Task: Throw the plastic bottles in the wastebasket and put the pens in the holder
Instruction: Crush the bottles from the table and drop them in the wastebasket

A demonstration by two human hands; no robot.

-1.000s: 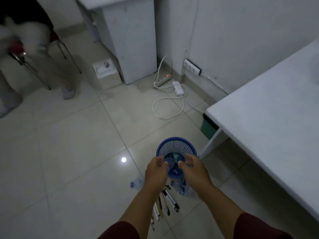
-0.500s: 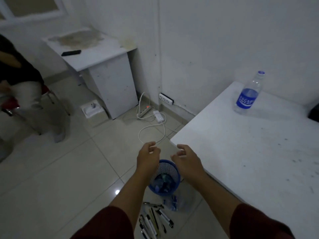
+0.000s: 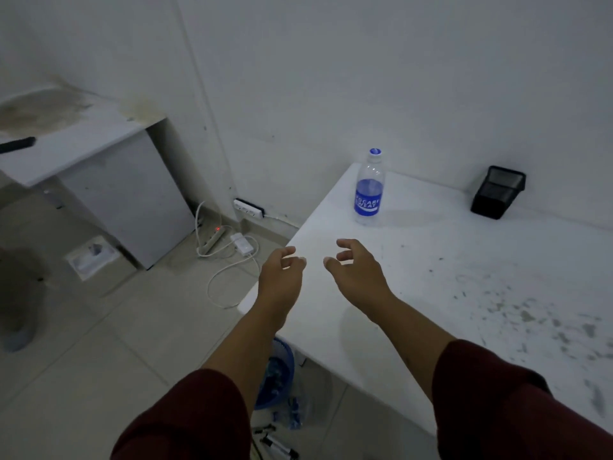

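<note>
Two hands are in view, the left hand (image 3: 282, 277) and the right hand (image 3: 358, 277), both bare and with nothing in them. One upright plastic bottle (image 3: 369, 189) with a blue label stands on the worktop (image 3: 464, 260). One black mesh holder (image 3: 497, 192) sits on the same worktop. One blue wastebasket (image 3: 277, 373) is on the floor, partly hidden by the left arm. One crushed bottle (image 3: 293, 415) lies beside it. At least two pens (image 3: 277, 446) show at the bottom edge; the full count cannot be told. There is one power strip (image 3: 212, 239).
</note>
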